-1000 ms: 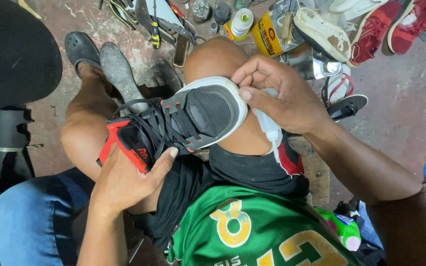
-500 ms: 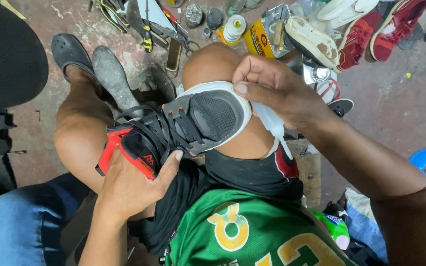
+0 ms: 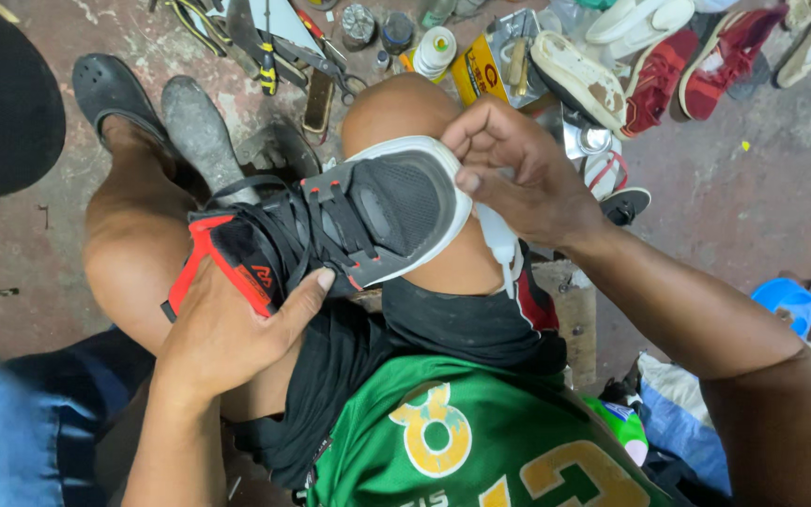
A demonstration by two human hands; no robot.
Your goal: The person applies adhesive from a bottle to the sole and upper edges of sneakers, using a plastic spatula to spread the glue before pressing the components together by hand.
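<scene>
Seen from the head camera, a black sneaker [image 3: 330, 230] with a red heel and white sole lies across the person's bare knees. The left hand [image 3: 232, 329] cups its heel, fingers wrapped close. The right hand [image 3: 518, 178] curls its fingers over the white toe edge, thumb pressed on the rim; the fingertips are hidden behind the sole.

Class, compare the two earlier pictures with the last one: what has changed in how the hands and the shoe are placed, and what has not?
Little has changed. The right hand has shifted slightly along the white toe rim of the black sneaker, fingers pressing the white sole edge; nothing was let go or newly taken. The left hand still grips the red heel, the shoe still rests across the knees, and the tools on the floor lie as before.
</scene>
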